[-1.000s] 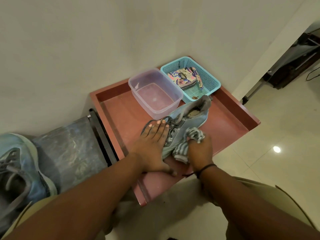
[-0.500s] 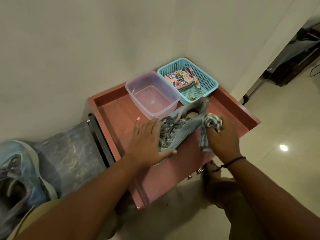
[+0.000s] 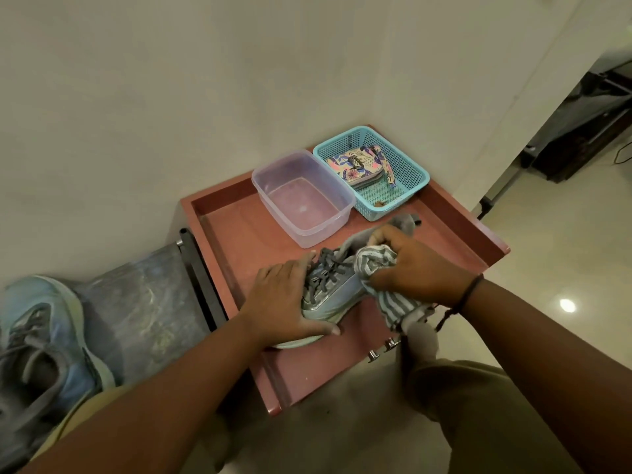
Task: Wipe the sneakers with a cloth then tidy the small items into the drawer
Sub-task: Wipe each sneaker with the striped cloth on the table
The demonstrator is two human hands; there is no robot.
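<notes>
The grey-blue sneaker point(image 3: 333, 285) lies on the red tabletop point(image 3: 239, 234), just in front of the clear plastic tub point(image 3: 302, 196), which serves as the landmark here. Its long axis runs diagonally: the toe points away from the tub toward the table's near edge, the heel collar rises on the side toward the turquoise basket point(image 3: 372, 172), which stands touching the tub's right side.

The left hand point(image 3: 285, 302) presses down over the toe and the laces' left flank, fingers laid fairly flat across the upper and thumb along the sole, pinning the shoe. The right hand point(image 3: 410, 265) grips a bunched striped cloth point(image 3: 379, 268) against the sneaker's right side near the collar; a tail of cloth hangs off the table's near edge.

So the uncleaned length of the shoe lies from the cloth toward the left hand, along that diagonal. The right hand is the nearer one for the heel and right flank; a stroke toward the toe would run into the left hand, which would probably need to shift.

A second sneaker point(image 3: 41, 336) sits far left of the tub, off the table.
</notes>
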